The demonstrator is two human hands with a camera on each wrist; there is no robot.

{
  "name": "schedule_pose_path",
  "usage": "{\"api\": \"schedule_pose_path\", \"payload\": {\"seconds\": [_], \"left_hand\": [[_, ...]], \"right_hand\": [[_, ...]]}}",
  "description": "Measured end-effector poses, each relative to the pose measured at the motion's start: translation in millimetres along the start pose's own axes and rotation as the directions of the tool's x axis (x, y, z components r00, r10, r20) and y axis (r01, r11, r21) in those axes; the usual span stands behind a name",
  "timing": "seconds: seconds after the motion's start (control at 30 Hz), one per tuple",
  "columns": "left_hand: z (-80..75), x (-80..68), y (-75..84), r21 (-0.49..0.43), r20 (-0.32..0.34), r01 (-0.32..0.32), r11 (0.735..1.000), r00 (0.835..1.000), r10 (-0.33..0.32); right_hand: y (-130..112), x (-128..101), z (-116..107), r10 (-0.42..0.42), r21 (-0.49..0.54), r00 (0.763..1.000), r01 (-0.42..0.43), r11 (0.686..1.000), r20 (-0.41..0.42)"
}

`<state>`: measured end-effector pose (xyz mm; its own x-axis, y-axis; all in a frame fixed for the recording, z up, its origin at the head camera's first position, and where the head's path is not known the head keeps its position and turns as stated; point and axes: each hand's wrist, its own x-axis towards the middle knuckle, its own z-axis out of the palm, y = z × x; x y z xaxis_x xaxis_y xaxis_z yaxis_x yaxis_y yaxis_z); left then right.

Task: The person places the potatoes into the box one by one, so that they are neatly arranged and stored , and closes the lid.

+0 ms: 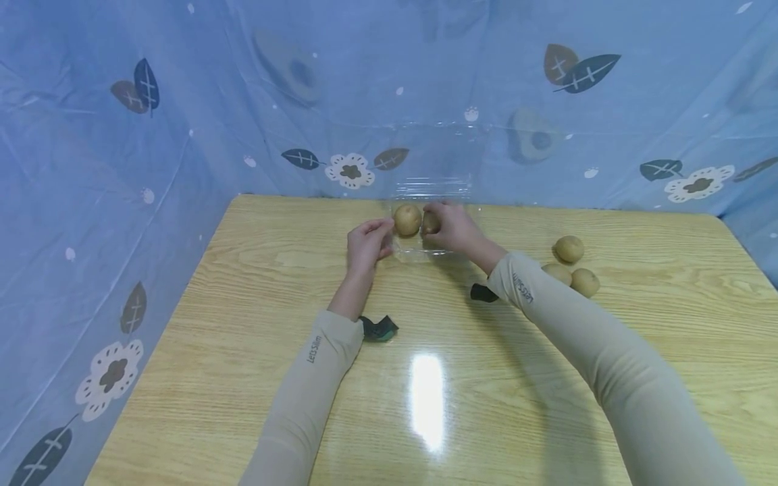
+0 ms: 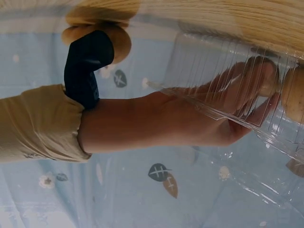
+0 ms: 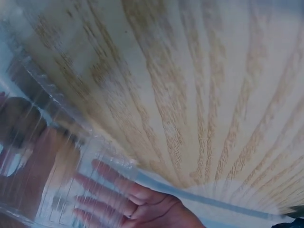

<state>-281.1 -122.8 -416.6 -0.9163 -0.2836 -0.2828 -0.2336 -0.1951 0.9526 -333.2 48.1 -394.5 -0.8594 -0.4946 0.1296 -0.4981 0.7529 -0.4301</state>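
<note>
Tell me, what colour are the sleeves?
Beige sleeves, with small dark lettering near the cuffs; the head view shows them best.

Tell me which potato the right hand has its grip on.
The potato in the clear container, under the right hand. Another potato sits beside it untouched; three potatoes lie loose on the table.

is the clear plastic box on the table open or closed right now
Open. The clear plastic box's lid stands upright behind it; one potato sits inside while the right hand brings in another.

Clear ribbed plastic container (image 1: 425,189), glossy wood-grain table (image 1: 486,378), matt potatoes (image 1: 570,248)
</note>
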Motion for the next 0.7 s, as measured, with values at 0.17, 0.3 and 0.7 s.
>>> {"api": "schedule_pose_path", "payload": {"seconds": [0.17, 0.3, 0.7], "left_hand": [[-1.1, 0.2, 1.2, -0.005, 0.001, 0.01, 1.0, 1.0, -0.01], [-1.2, 0.8, 0.6, 0.0, 0.001, 0.013, 1.0, 1.0, -0.013], [-1.6, 1.2, 0.3, -0.001, 0.01, 0.009, 1.0, 1.0, -0.009]], "right_hand": [[-0.9, 2.7, 1.8, 0.019, 0.004, 1.0, -0.019, 1.0, 0.01], [-0.8, 1.3, 1.0, 0.025, 0.017, 1.0, -0.025, 1.0, -0.006], [-5.4, -6.9, -10.1, 0.014, 0.072, 1.0, -0.015, 0.997, 0.015]]}}
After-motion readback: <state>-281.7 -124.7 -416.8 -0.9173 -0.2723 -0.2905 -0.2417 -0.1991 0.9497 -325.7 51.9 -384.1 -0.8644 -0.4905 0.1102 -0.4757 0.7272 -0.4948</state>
